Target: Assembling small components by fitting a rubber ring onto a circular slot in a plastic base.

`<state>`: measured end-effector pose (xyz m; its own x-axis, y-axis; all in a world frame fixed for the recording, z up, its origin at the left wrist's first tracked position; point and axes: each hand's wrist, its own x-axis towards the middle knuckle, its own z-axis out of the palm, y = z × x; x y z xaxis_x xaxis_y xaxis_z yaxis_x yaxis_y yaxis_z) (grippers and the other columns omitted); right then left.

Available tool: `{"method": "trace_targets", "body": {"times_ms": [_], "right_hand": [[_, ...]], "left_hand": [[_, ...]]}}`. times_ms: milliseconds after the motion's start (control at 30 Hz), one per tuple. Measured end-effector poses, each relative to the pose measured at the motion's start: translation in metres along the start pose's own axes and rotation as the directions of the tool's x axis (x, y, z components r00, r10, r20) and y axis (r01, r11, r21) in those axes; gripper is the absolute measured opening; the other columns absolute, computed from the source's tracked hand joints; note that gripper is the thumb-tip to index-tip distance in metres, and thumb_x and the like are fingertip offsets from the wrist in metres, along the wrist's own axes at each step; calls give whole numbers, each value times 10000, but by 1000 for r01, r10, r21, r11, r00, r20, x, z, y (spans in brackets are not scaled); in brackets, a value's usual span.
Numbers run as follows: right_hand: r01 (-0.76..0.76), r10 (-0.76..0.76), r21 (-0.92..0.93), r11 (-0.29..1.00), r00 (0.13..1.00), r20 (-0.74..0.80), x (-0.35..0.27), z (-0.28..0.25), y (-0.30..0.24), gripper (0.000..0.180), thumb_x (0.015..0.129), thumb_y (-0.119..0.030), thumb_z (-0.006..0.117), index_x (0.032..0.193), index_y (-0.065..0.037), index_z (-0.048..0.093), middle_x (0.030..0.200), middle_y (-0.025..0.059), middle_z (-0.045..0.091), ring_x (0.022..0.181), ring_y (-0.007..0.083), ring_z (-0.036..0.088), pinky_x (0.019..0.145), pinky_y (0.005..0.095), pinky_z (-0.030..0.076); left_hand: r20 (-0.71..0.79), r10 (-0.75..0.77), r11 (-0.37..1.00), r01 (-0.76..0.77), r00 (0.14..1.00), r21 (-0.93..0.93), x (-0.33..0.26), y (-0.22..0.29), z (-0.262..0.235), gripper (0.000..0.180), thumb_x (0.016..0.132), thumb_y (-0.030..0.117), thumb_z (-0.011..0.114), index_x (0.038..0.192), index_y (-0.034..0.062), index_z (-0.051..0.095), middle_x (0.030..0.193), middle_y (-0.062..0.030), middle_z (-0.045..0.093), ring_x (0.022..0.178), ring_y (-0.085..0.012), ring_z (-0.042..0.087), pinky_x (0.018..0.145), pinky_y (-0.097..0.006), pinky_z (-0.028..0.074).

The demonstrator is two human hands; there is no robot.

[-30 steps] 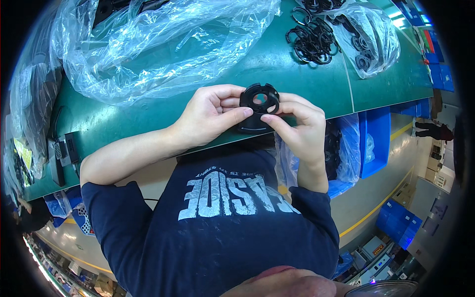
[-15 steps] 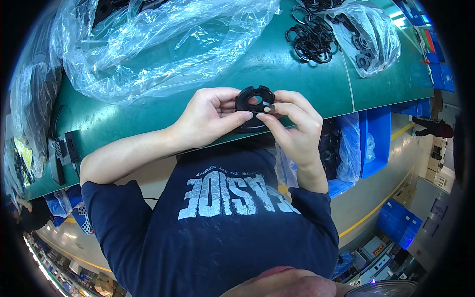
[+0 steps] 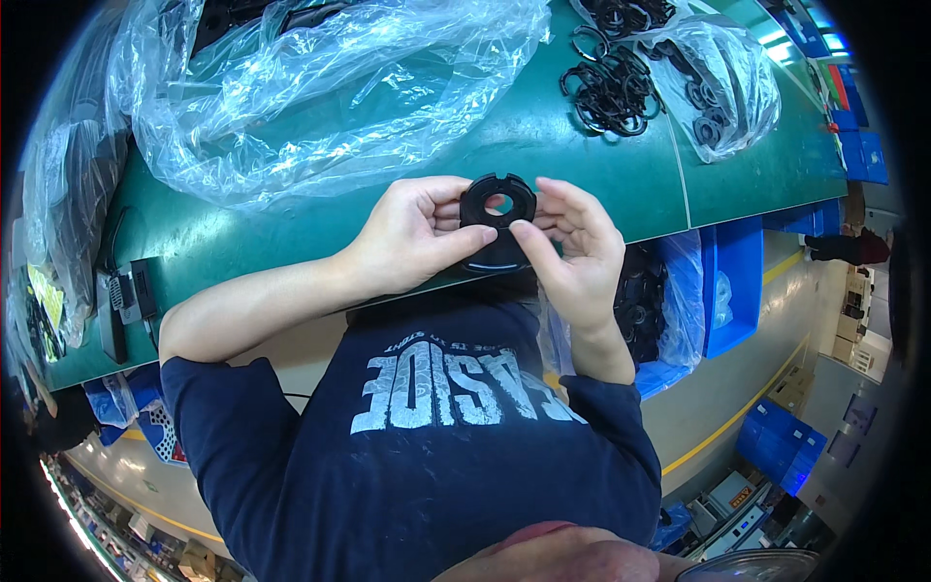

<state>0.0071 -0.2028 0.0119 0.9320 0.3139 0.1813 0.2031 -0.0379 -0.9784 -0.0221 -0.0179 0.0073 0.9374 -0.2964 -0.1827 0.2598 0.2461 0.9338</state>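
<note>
Between my hands, close to the table's near edge, a black round part (image 3: 475, 208) with a centre hole and notches in its rim is held tilted up. My left hand (image 3: 412, 231) grips its left side, thumb in front at the lower edge and fingers behind. My right hand (image 3: 579, 254) is at its right side, thumb tip against the lower edge; the index finger stands off the rim and the other fingers are partly hidden. Just below the round part shows a second dark curved piece (image 3: 497, 256); whether the two are joined I cannot tell.
On the green table (image 3: 553, 170) lie a large clear plastic bag (image 3: 320, 145), a heap of black rings (image 3: 616, 97) and a clear bag of rings (image 3: 742, 92). A blue bin (image 3: 732, 291) and a lined box of black parts (image 3: 642, 301) stand right, below the table edge.
My right index finger has moved off the front of the round part, where it pressed a small piece near the hole. That small piece no longer shows. The left hand keeps its grip.
</note>
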Motion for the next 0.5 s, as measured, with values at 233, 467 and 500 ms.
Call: {"method": "trace_targets", "body": {"times_ms": [233,467,500], "right_hand": [[42,-31,134,990,996,-85,-4,-5,12,175,752,58,682,919,46,633,885,117,649,767,123,623,671,213,502],[159,-158,-37,987,987,18,0,-4,6,107,738,81,679,834,51,643,878,125,646,779,139,621,680,225,498],[226,-223,-95,969,974,42,1,-3,6,99,726,63,695,815,43,657,852,124,659,744,142,637,639,227,511]], "left_hand": [[78,167,983,-160,983,-93,-3,-5,2,448,843,-18,574,1268,-9,433,1202,-102,517,1116,-145,502,942,-305,423],[35,58,996,-60,998,63,0,9,-1,313,875,69,578,1172,-25,541,1059,-90,604,971,-125,582,860,-262,467],[33,58,996,-60,998,63,0,8,-1,313,875,69,578,1172,-25,541,1059,-90,604,971,-125,582,860,-262,467]]}}
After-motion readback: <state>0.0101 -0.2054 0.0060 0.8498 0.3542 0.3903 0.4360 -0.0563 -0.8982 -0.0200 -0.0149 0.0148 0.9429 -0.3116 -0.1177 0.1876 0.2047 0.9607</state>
